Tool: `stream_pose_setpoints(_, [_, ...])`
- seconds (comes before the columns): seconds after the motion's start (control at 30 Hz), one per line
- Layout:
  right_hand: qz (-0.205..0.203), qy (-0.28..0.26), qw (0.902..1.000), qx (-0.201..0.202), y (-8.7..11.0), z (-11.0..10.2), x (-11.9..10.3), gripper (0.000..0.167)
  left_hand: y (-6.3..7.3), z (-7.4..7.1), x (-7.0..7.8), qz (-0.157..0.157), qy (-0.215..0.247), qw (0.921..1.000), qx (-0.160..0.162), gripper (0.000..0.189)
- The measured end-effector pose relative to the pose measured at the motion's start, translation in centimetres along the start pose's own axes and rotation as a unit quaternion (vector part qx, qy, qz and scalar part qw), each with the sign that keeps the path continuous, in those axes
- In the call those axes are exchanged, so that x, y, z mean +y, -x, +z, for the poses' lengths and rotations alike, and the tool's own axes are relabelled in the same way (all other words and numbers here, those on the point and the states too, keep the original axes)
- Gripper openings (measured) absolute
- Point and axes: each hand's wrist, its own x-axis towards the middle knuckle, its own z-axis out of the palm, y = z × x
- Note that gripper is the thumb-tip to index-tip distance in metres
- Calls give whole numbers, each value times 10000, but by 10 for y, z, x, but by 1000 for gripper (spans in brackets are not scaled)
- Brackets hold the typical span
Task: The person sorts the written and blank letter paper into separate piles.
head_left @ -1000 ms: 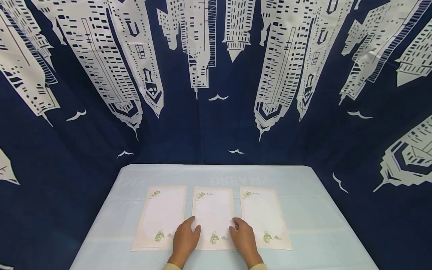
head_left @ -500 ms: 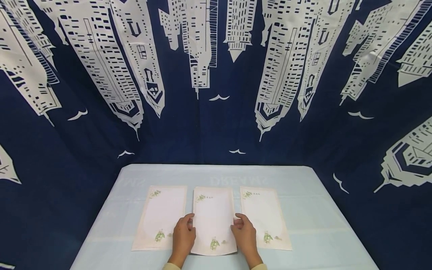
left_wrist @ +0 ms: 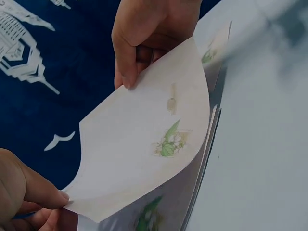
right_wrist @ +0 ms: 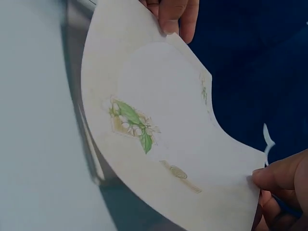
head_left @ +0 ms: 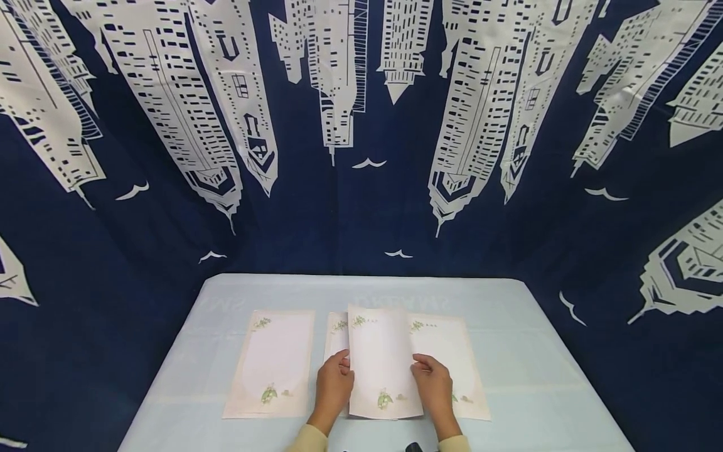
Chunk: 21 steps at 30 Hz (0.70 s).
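Between both hands, a letter-paper sheet (head_left: 384, 364) with a pale border and printed green leaves bows upward off the table. My left hand (head_left: 334, 386) pinches its left edge between thumb and fingers, as the left wrist view also shows, with that thumb (left_wrist: 48, 190) on top of the paper. On the opposite edge my right hand (head_left: 435, 386) pinches it the same way, thumb (right_wrist: 281, 173) on the upper face. Beneath it lies the middle paper pile (head_left: 336, 336), partly covered. The raised sheet also overlaps the left side of the right-hand paper (head_left: 443, 364) in the head view.
Another matching paper (head_left: 277, 364) lies flat at the left. All rest on a pale-covered table (head_left: 525, 364). Behind and beside it hangs a dark blue cloth (head_left: 339, 220) printed with white buildings and birds. A small black object (head_left: 414, 447) shows at the bottom edge.
Both hands took hold of the middle pile's top sheet at its edges, raised it and moved it right, uncovering the left strip of the pile below.
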Motion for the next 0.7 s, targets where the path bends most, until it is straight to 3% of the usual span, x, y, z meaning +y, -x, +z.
stream_pose_setpoints(0.47, [45,765,9951,624,-23,-54,28,21,0,64,23,638,287,9964,-479,38])
stream_pose_setpoints(0.7, [122,1130,9910,703,-31,-69,37,21,-2,89,32,945,161,9944,-446,37])
